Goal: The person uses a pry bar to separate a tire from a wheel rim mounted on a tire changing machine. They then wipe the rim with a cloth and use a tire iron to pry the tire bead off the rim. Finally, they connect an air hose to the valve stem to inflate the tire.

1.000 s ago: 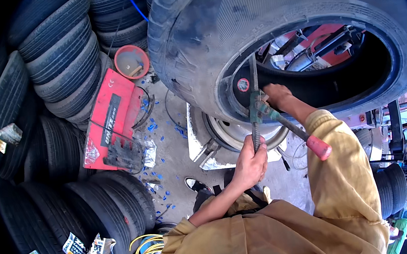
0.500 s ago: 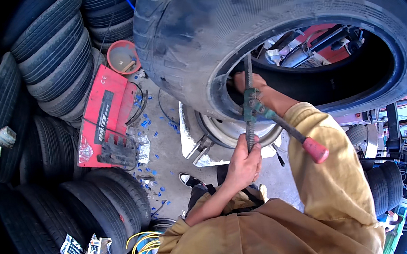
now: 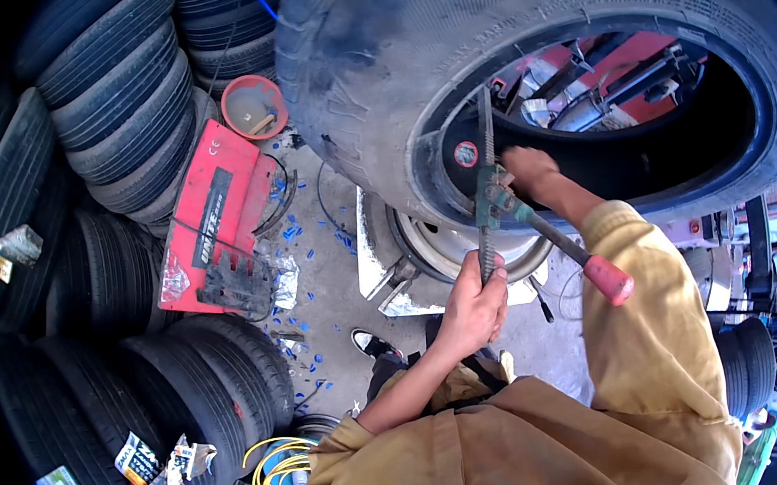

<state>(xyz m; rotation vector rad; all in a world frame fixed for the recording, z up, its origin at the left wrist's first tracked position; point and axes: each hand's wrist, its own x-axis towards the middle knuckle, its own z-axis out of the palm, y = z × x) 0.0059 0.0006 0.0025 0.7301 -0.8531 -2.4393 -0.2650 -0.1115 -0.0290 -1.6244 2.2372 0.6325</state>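
My left hand point(image 3: 476, 304) is closed around the lower end of a toothed metal bar point(image 3: 487, 256) with a green ratchet body point(image 3: 495, 195). Its side lever ends in a red grip point(image 3: 608, 278). The bar's upper end reaches into the opening of a large upright tire point(image 3: 365, 112). My right hand point(image 3: 531, 171) is curled inside that opening beside the ratchet, its fingertips hidden. A round red-edged sticker point(image 3: 465, 154) shows on the inner wall. Beneath the tire, a pale wheel rim point(image 3: 452, 259) sits on a white-topped stand point(image 3: 385, 300).
Tire stacks point(image 3: 115, 120) and standing tires point(image 3: 206, 394) line the left, near a red machine panel point(image 3: 225, 174), an orange basin point(image 3: 253, 107) and coiled yellow hose point(image 3: 271, 473). Blue scraps litter the concrete floor point(image 3: 330, 315). Machinery point(image 3: 760, 260) and more tires point(image 3: 747, 366) stand right.
My right hand has moved back rightward from deeper behind the ratchet, where it was half a second ago, uncovering the sticker again. My left hand keeps its grip on the bar.
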